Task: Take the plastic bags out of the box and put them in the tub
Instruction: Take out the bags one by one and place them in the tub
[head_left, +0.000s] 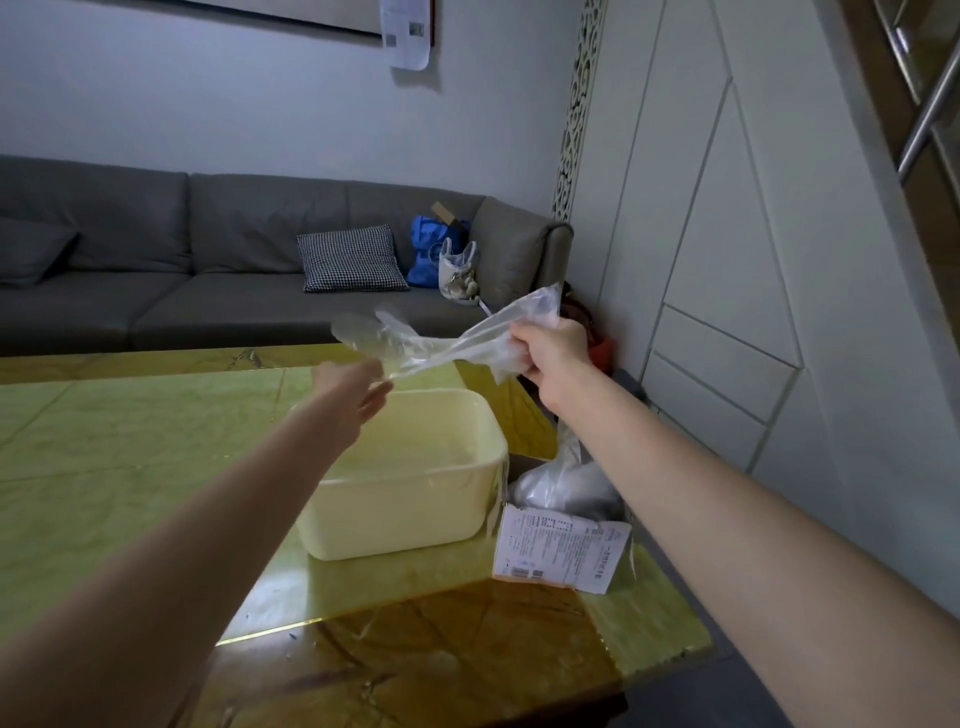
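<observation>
At the frame's centre the right hand (550, 353) grips a clear plastic bag (447, 345) stretched toward the left hand (353, 387), which pinches its other end above the cream tub (405, 499); the box (561, 551) sits lower right of the tub

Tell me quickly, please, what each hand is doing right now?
Left hand: pinches one end of the plastic bag.
Right hand: grips the bag's other end.
</observation>
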